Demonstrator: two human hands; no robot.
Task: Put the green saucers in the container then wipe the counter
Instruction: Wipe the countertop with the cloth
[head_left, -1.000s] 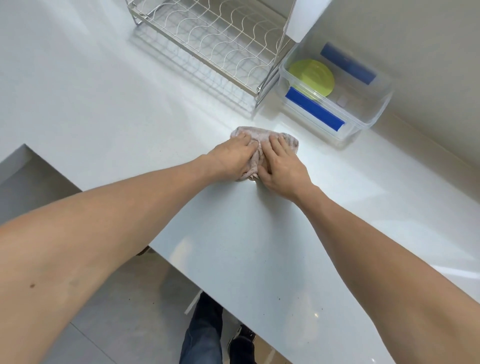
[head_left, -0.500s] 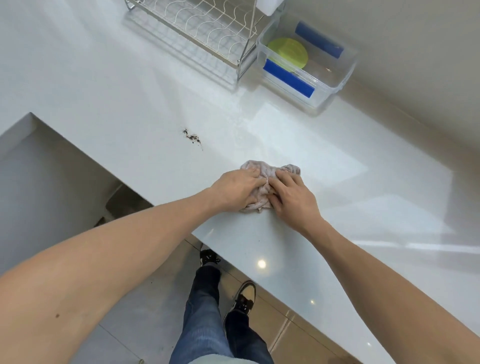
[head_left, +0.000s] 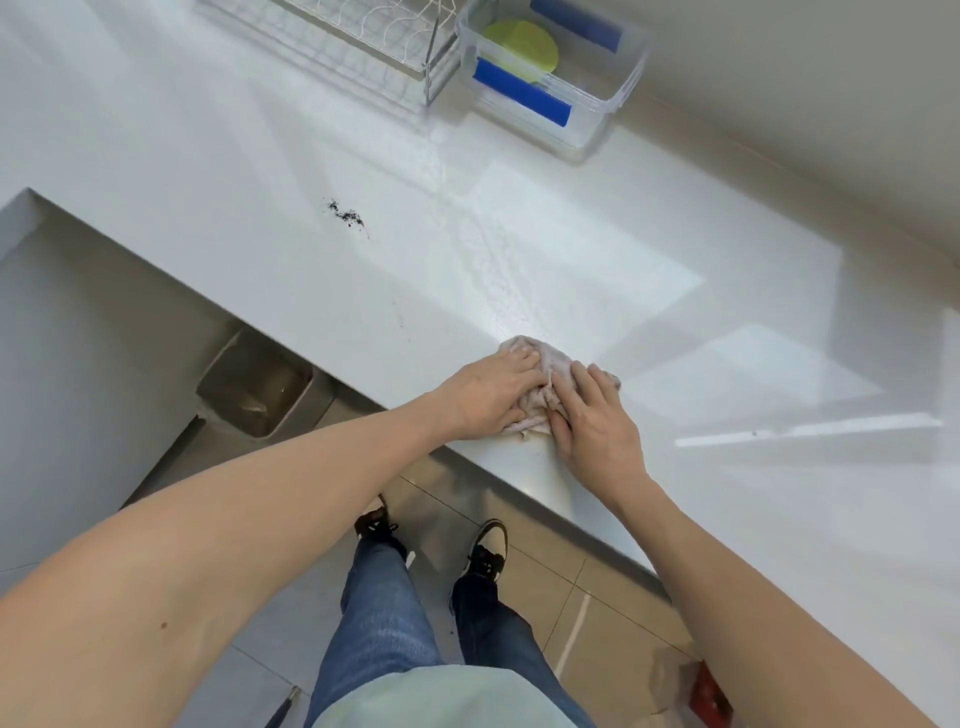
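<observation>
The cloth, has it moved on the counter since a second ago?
Yes. The cloth has slid away from the container to the counter's near edge.

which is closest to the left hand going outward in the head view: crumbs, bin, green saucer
From the left hand:
1. Bin, to its left, on the floor under the counter.
2. Crumbs, up-left on the counter.
3. Green saucer, far back inside the container.

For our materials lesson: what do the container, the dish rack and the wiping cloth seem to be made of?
Container: clear, glossy, probably plastic; the green saucers show through its wall.
Dish rack: thin shiny wire, likely metal.
Cloth: soft, crumpled pinkish fabric, bunched under the left hand and right hand.
</observation>
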